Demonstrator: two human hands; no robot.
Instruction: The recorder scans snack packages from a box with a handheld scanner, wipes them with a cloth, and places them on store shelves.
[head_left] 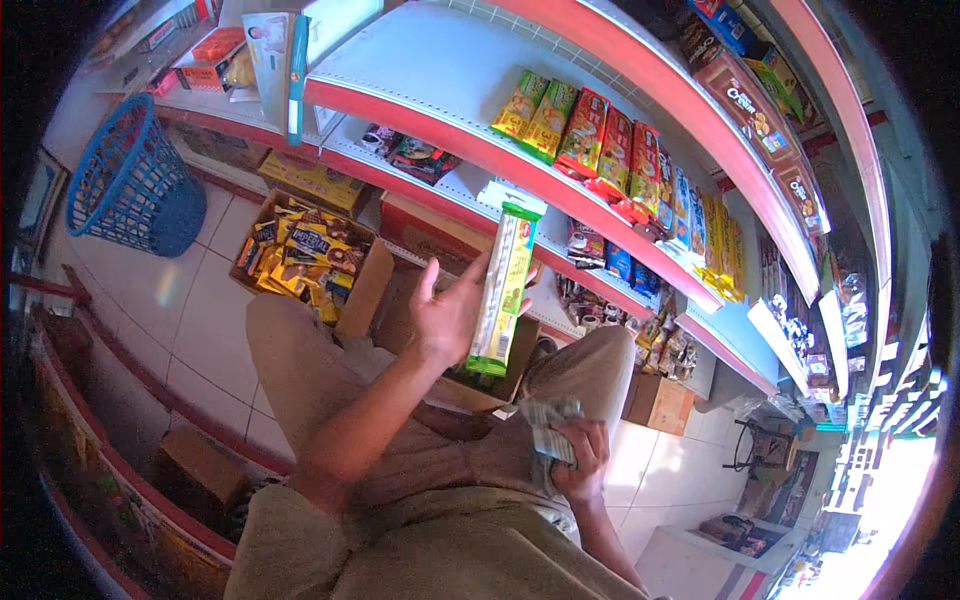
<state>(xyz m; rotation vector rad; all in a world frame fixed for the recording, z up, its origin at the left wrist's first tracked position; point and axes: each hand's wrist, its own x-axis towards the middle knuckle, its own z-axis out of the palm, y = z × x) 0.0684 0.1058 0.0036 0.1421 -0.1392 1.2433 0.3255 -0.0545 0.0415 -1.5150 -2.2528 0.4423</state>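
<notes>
A long green and yellow biscuit packet (503,290) stands nearly upright in my left hand (448,315). My fingers pass behind it and the tips show at its right edge, while the thumb points up, apart from it. Lower right, over my knee, my right hand (585,460) is closed on a folded grey-green cloth (548,432). Beyond the packet, a shelf (420,65) bears a row of similar green and yellow packets (535,112), then red biscuit packets (615,150), blue ones (682,205) and yellow ones (720,250).
Left of my legs, an open carton (355,290) holds yellow and brown snack packs (305,250). A blue plastic basket (150,190) stands on the tiled floor. Lower shelves hold more packs, and a brown carton (660,403) sits at the right. A red-edged shelf (110,440) runs along the lower left.
</notes>
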